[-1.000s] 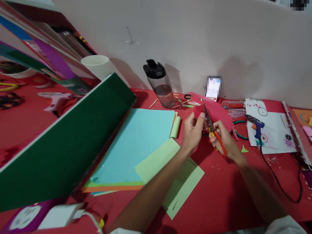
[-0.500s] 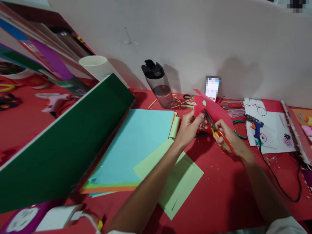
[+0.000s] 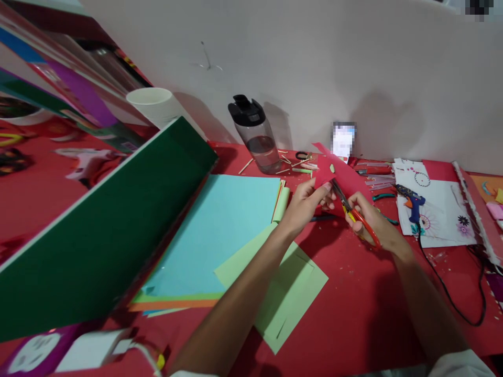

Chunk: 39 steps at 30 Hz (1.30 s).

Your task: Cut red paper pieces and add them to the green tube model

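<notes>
A: Left hand, position and grip?
B: Right of frame centre. Thumb and fingers pinched on the red paper, at its lower left edge.
A: Right hand?
B: Just right of it, fingers wrapped round the handles of the scissors. Blades point up and left, tips at the paper near the left thumb. Cannot tell how far the blades are parted.
A: Paper's lie?
B: Held up right of centre, slanting from upper left to lower right, in front of a propped phone.
A: Surroundings?
B: Light green sheets at lower centre, below the left forearm, partly over a light blue sheet. Water bottle at upper centre, by the wall. Blue glue gun on the right, cord trailing down.
</notes>
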### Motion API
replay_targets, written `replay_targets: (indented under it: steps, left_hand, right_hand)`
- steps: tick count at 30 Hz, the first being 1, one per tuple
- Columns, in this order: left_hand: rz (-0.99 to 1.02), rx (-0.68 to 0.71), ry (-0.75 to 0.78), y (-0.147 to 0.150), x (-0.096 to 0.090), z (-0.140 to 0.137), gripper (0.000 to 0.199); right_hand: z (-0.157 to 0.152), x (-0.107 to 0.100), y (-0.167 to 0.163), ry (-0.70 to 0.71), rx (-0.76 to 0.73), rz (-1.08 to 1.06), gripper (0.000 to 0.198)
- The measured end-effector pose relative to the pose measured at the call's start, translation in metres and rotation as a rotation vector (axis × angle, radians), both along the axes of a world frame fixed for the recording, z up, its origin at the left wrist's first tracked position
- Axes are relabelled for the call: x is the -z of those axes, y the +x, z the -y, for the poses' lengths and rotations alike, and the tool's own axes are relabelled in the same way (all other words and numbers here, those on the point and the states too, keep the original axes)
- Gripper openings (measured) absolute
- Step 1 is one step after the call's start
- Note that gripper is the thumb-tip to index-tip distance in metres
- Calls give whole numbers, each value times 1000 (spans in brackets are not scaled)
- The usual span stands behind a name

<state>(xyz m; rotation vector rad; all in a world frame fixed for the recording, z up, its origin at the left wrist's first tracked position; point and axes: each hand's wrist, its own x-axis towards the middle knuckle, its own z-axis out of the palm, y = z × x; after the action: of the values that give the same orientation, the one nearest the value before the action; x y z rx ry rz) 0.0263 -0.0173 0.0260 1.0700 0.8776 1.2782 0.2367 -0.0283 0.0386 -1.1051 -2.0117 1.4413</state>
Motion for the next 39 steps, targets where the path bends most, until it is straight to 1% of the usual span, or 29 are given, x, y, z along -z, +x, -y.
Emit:
replay_targets:
  steps: [3, 8, 14, 19, 26, 31, 34, 39]
  left_hand:
    - [-13, 13, 1, -2, 1, -1, 37]
    - [-44, 29, 26, -4, 4, -3, 34]
    - [-46, 36, 26, -4, 5, -3, 31]
    - [-31, 45, 8, -4, 3, -2, 32]
    - [-9, 53, 7, -3, 4, -2, 34]
    - [-24, 60, 15, -5, 3, -1, 35]
    - [-54, 55, 23, -6, 2, -1, 35]
    - [-72, 64, 31, -8, 2, -2, 34]
  right_hand:
    - [-1, 3, 2, -12, -28, -22, 66]
    - [-1, 4, 3, -85, -66, -80, 73]
    - [0, 4, 1, -79, -67, -125, 75]
    - [0, 7, 2, -54, -34, -69, 70]
    - [0, 0, -1, 8, -5, 12, 50]
    - [-1, -1, -1, 40, 3, 40, 36]
    - [-2, -2, -1, 37, 21, 39, 34]
    - [-2, -2, -3, -31, 36, -8, 43]
